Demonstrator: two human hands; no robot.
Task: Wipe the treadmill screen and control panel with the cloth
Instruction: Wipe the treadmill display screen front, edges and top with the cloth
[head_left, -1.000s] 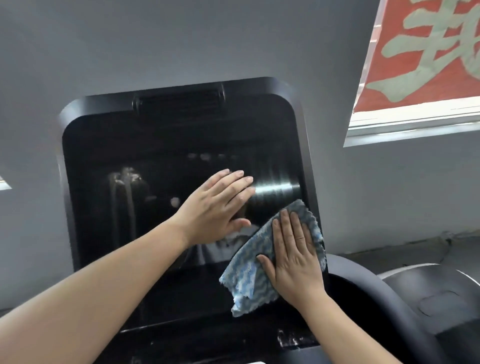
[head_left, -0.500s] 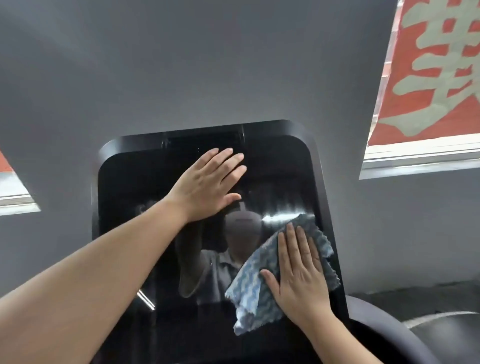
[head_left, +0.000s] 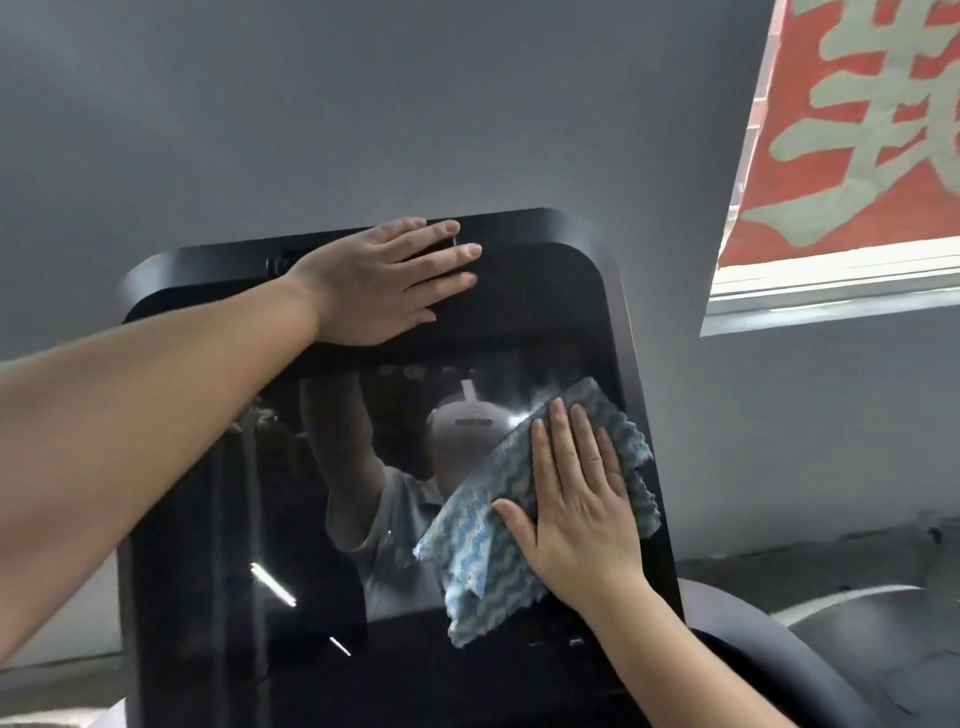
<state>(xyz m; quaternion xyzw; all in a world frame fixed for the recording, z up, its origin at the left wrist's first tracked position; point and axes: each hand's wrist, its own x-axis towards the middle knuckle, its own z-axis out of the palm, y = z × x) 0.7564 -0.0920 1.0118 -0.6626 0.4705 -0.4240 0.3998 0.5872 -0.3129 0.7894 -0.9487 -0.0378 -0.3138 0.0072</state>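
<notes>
Pressing flat, fingers together, right hand (head_left: 574, 512) pins blue-white wavy-patterned cloth (head_left: 491, 540) on glossy black treadmill screen (head_left: 218, 519), right side; left hand (head_left: 382, 280) lies flat, fingers extended, on top bezel.

screen (head_left: 218, 519): upright before the wall (head_left: 363, 104)
left hand (head_left: 379, 280): flat on the screen's top edge
cloth (head_left: 498, 530): on the screen's right side
right hand (head_left: 576, 504): flat on the cloth
banner (head_left: 857, 130): upper right
</notes>
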